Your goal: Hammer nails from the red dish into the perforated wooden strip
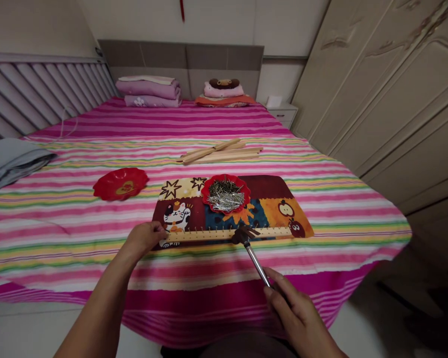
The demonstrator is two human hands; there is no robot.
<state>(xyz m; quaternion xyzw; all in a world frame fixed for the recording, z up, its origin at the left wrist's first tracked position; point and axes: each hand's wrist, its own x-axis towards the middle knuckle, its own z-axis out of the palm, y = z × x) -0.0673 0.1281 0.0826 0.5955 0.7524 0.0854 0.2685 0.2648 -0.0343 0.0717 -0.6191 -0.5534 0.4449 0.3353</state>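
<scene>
A pale wooden strip (197,235) lies across the near part of a patterned mat (254,186), with a row of nails standing up along its left half. At the strip's left end, my left hand (144,238) is closed with its thumb and fingers pinched on it. My right hand (296,311) grips the metal handle of a claw hammer (257,261). Its dark head rests over the middle of the strip and hides a bit of the wood. Behind the strip, a red scalloped dish (204,195) on the mat holds many loose nails (226,194).
A second red dish (121,184) sits on the striped bedspread (78,223) to the left. Farther back lies a pile of wooden strips (220,153). Grey cloth (11,159) is at the far left; folded bedding (149,91) is by the headboard. Wardrobe doors (388,89) stand along the right.
</scene>
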